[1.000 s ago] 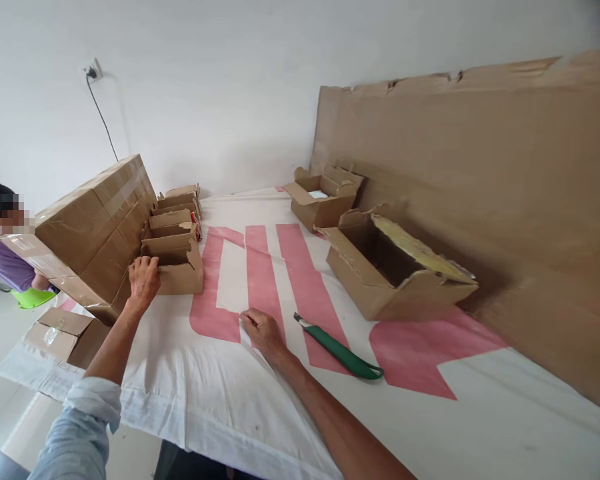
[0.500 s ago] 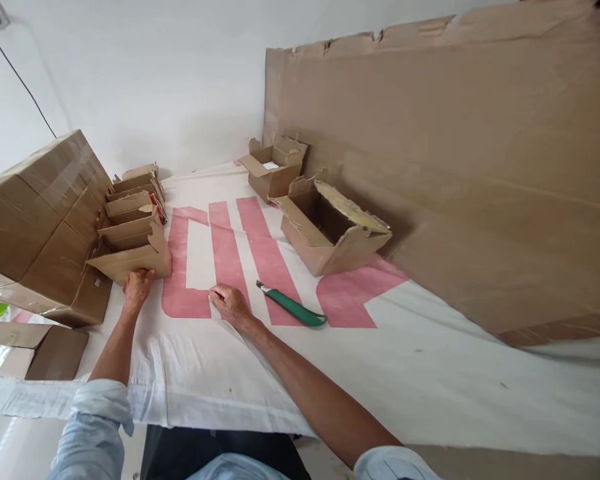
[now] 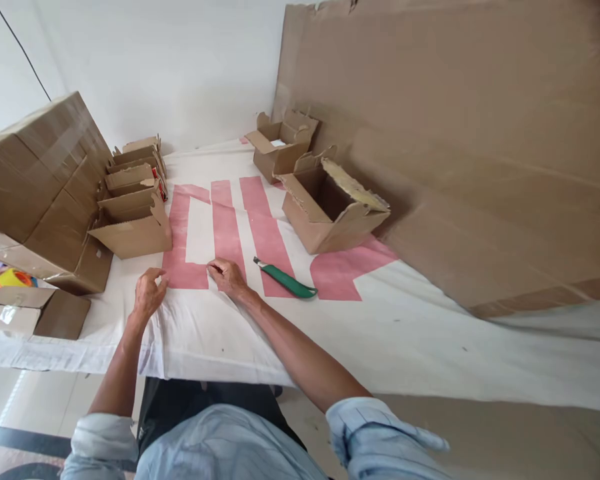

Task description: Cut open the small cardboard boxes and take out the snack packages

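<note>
My left hand [image 3: 150,291] is just off the white cloth, thumb and fingers curved and apart, with nothing in it. In front of it stands an open cardboard box [image 3: 136,235], the nearest in a row of boxes on the left. My right hand [image 3: 227,277] rests on the cloth's pink print, its fingers curled together in a pinch; whether anything is between them is hidden. To the right of that hand lies a green utility knife [image 3: 289,280], its blade end towards the upper left. Beyond the knife is an open carton [image 3: 315,230] with a ragged flap.
A smaller open box [image 3: 273,160] with something white inside sits at the back. A large cardboard sheet [image 3: 455,147] leans along the right. On the left are a big taped carton [image 3: 55,200], a closed small box [image 3: 63,313] and a yellow-orange item [image 3: 15,277].
My left hand has let go of the near box in the row and drawn back towards me. My right hand keeps its place on the cloth. The view has tilted downward.
</note>
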A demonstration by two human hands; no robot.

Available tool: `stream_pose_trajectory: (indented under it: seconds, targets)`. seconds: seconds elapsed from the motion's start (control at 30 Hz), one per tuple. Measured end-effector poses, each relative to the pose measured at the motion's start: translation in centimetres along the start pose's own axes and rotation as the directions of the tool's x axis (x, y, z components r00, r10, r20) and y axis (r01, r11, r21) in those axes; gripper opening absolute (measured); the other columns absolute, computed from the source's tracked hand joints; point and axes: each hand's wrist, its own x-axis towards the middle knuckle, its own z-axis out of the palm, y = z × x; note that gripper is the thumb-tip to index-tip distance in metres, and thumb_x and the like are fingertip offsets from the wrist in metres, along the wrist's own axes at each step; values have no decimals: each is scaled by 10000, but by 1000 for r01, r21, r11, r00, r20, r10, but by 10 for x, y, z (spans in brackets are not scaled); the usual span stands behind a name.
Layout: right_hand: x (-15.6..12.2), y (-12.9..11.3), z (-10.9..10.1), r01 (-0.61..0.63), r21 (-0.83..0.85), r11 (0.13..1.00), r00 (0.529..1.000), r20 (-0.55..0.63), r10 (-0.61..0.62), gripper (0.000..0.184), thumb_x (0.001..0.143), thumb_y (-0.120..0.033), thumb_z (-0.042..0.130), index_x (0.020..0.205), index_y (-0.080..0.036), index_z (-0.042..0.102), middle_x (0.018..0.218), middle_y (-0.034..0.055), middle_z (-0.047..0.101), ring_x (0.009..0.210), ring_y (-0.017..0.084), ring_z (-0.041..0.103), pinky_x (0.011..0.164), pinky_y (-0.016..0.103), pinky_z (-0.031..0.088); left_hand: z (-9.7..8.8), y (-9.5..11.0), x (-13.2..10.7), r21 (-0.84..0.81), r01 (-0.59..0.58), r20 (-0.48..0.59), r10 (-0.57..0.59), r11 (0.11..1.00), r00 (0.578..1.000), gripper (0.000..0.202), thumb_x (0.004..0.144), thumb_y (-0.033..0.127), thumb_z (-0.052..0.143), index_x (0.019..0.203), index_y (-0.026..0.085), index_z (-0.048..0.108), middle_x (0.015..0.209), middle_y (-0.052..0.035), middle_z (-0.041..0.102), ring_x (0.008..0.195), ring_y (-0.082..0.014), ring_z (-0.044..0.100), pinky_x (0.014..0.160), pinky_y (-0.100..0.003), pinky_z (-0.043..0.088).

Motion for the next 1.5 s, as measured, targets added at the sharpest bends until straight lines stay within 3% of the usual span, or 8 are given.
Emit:
stream_pose_trajectory:
  seconds: [0.4, 0.43, 0.53, 0.57, 0.93, 1.17, 1.33, 1.5]
  targets:
    - [-36, -14, -31, 145, -91, 985, 965, 233, -120, 262, 933, -217, 637, 1165, -210, 757, 1175, 95, 744, 1075, 233, 671, 1002, 381, 528, 50, 67, -157, -18, -194, 277, 191, 981, 942, 434, 957, 231, 700, 1375, 112, 691, 1615, -285, 539, 1553, -442, 465, 1231, -640, 421]
    - [-35, -17, -34, 144, -100, 985, 961, 250, -115, 253, 940, -214, 628, 1155, -209, 761, 1129, 85, 750, 1010, 220, 682, 961, 362, 539, 54, 85, -169, -154, -301, 417, 339, 941, 843, 468, 946, 282, 741, 1386, 129, 693, 1616, -265, 550, 1553, -440, 468, 1235, -621, 423]
    - [-28, -29, -43, 145, -132, 981, 952, 289, -102, 236, 958, -216, 610, 1130, -211, 772, 1043, 56, 749, 905, 190, 689, 885, 321, 546, 56, 135, -189, -712, -251, 623, 754, 656, 205, 409, 1043, 402, 658, 1412, 232, 708, 1422, -105, 747, 1356, -307, 689, 1103, -395, 561]
    - [-25, -33, -48, 148, -144, 978, 951, 294, -100, 242, 967, -226, 605, 1143, -213, 771, 1061, 55, 748, 923, 191, 693, 891, 321, 545, 55, 148, -190, -773, -185, 593, 794, 607, 130, 410, 1058, 395, 639, 1427, 227, 698, 1363, -90, 777, 1286, -280, 732, 1063, -354, 577]
    - [-63, -2, -149, -13, -683, 730, 998, 37, 52, 280, 1007, -341, 574, 1210, -195, 701, 1182, 152, 668, 1120, 319, 579, 965, 428, 484, 58, 108, -173, -171, -471, 393, 498, 865, 772, 395, 964, 176, 680, 1358, 198, 664, 1624, -202, 556, 1539, -377, 502, 1202, -560, 467]
    - [-93, 26, -151, -111, -771, 628, 991, -36, 132, 346, 988, -404, 625, 1264, -200, 674, 1153, 137, 667, 1064, 311, 604, 875, 392, 482, 61, 88, -181, -364, -538, 472, 649, 760, 597, 358, 983, 387, 737, 1314, 253, 723, 1519, -130, 679, 1447, -319, 614, 1168, -436, 507]
    - [-88, 35, -142, -120, -787, 605, 991, -59, 120, 224, 996, -324, 576, 1139, -204, 701, 1083, 131, 681, 1015, 299, 603, 898, 398, 476, 52, 62, -135, -64, -422, 204, 425, 905, 882, 421, 1045, 332, 623, 1448, 213, 654, 1617, -193, 578, 1527, -374, 524, 1166, -545, 510]
    - [-85, 43, -146, -164, -804, 572, 986, -121, 112, 194, 981, -302, 566, 1081, -207, 703, 1049, 124, 685, 997, 286, 612, 864, 379, 481, 71, 15, -132, 235, -323, 82, 313, 917, 946, 484, 1021, 341, 634, 1489, 216, 644, 1663, -204, 516, 1559, -420, 469, 1202, -628, 456]
